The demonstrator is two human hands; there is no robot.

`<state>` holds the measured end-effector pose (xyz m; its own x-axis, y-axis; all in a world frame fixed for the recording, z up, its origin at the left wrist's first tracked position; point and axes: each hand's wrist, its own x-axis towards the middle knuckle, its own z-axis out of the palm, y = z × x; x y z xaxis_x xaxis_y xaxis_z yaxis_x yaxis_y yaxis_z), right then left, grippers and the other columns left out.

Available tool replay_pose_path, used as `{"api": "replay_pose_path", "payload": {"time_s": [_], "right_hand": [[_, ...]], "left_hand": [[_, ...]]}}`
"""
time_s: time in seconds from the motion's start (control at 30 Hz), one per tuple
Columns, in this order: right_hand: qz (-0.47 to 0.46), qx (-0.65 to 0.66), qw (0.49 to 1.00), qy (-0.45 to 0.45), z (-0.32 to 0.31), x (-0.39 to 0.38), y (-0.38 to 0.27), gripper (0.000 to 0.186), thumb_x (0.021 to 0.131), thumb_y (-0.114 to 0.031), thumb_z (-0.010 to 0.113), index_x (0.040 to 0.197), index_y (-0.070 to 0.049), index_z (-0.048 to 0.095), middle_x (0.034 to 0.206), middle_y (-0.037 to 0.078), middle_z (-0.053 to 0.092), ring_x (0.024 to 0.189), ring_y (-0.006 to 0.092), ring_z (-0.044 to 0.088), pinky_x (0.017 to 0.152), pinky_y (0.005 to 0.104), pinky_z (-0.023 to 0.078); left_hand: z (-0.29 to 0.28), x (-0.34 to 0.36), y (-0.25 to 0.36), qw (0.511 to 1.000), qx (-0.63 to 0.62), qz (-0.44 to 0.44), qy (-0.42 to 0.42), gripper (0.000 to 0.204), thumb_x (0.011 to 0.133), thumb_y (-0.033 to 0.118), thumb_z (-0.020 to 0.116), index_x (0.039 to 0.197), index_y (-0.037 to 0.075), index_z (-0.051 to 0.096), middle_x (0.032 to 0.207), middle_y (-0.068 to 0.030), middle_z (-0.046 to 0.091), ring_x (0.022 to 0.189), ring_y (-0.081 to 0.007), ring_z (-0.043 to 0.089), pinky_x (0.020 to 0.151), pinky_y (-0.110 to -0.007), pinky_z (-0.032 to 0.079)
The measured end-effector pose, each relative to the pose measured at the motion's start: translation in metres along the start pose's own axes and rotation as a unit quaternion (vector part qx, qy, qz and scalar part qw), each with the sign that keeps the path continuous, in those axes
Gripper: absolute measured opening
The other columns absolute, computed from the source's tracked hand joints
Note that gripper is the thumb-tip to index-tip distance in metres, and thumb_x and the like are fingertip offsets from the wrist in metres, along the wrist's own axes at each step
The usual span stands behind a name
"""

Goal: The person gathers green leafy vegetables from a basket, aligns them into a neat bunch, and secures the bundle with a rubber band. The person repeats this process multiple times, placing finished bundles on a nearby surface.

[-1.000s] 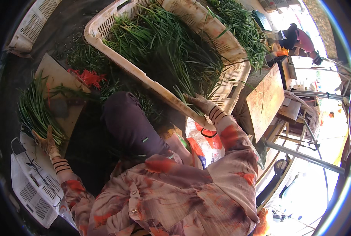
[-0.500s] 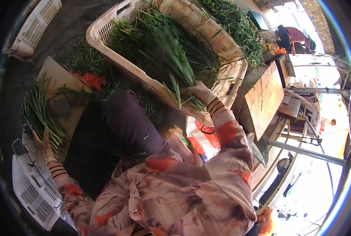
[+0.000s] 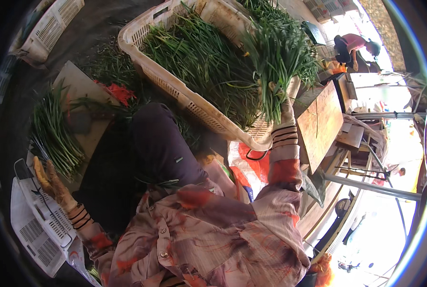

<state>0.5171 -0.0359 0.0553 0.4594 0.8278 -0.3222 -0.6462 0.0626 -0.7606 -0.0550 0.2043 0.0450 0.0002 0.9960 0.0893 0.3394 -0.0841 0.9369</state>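
My right hand (image 3: 284,103), in a pale glove, is closed around a bunch of green chives (image 3: 275,62) and holds it up over the right end of a cream plastic crate (image 3: 175,91) filled with more chives. My left hand (image 3: 50,179), gloved in yellow-brown, rests with fingers apart on a white plastic crate (image 3: 34,225) at my lower left. It lies just below a loose bundle of chives (image 3: 53,134) spread on a wooden board (image 3: 82,88). My dark trouser leg (image 3: 158,148) lies between the two hands.
Red rubber bands (image 3: 120,92) lie on the board's far end. A white and red plastic bag (image 3: 252,165) sits by my right knee. A wooden table (image 3: 321,122) stands to the right. Another white crate (image 3: 53,24) is at the far left. A person (image 3: 354,45) bends over in the far background.
My right hand has risen from the crate's near rim with a bunch of chives, lifting it up and to the right. My left hand stayed on the white crate.
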Motion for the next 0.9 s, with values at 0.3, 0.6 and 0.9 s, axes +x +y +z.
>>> {"api": "replay_pose_path", "payload": {"time_s": [0.3,0.6,0.9], "right_hand": [[0.029,-0.066,0.995,-0.064,0.150,0.021,0.089,0.032,0.072,-0.002,0.077,0.100,0.001,0.062,0.086,0.010,0.067,0.070,0.0202,0.067,0.062,0.0314,0.057],[0.231,-0.259,0.858,-0.379,0.261,-0.012,0.186,0.056,0.074,-0.008,0.078,0.123,-0.002,0.053,0.111,0.004,0.062,0.095,0.0124,0.058,0.085,0.0271,0.047],[0.250,-0.195,0.819,-0.478,0.268,0.024,0.210,0.077,0.077,-0.006,0.074,0.142,-0.004,0.032,0.133,0.007,0.047,0.120,0.0160,0.045,0.099,0.0306,0.040]], "left_hand": [[0.104,-0.017,0.052,0.897,-0.273,-0.085,-0.337,0.104,0.071,0.060,0.070,0.143,-0.001,0.027,0.139,-0.0245,0.041,0.129,-0.0340,0.041,0.106,-0.043,0.030],[0.097,0.003,0.072,0.687,-0.651,-0.102,-0.307,0.079,0.078,0.039,0.070,0.136,-0.004,0.038,0.136,-0.0144,0.048,0.124,-0.0263,0.047,0.103,-0.038,0.040],[0.042,0.011,0.050,0.832,-0.511,-0.146,-0.158,0.022,0.076,0.007,0.072,0.097,0.000,0.066,0.081,-0.0109,0.068,0.071,-0.0203,0.067,0.067,-0.031,0.055]]}}
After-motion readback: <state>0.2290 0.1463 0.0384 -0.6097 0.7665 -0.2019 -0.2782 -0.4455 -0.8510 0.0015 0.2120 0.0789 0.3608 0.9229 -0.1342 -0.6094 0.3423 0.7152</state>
